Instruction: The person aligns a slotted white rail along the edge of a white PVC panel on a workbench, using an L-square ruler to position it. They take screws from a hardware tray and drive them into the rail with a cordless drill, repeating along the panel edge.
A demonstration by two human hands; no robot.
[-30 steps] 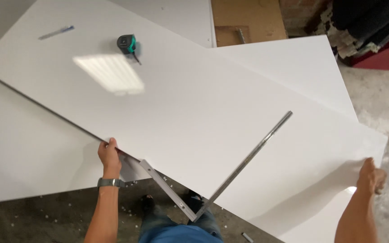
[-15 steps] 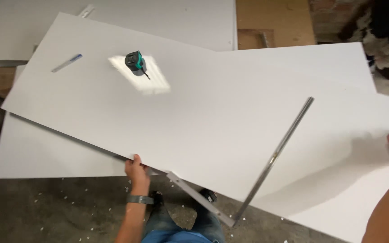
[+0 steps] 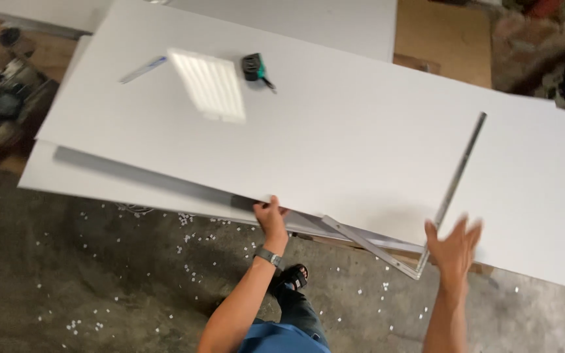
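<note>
Concrete floor [image 3: 67,274], white crumbs. Left hand [image 3: 271,216] clamped on near edge of top white board [image 3: 335,137] — repositioning step. Right hand [image 3: 454,245] open beside metal square [image 3: 456,180]; next needs right-side hold.

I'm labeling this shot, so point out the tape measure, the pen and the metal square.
tape measure [image 3: 254,67], head view, on its dark case.
pen [image 3: 142,69], head view, mid-barrel.
metal square [image 3: 458,176], head view, on its long blade.

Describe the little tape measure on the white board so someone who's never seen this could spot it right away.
Start at the big white board on top of the stack. Near its far edge, beside a bright patch of light, sits the tape measure. It is small, chunky, black and teal, unlike the thin pen further left.
</note>
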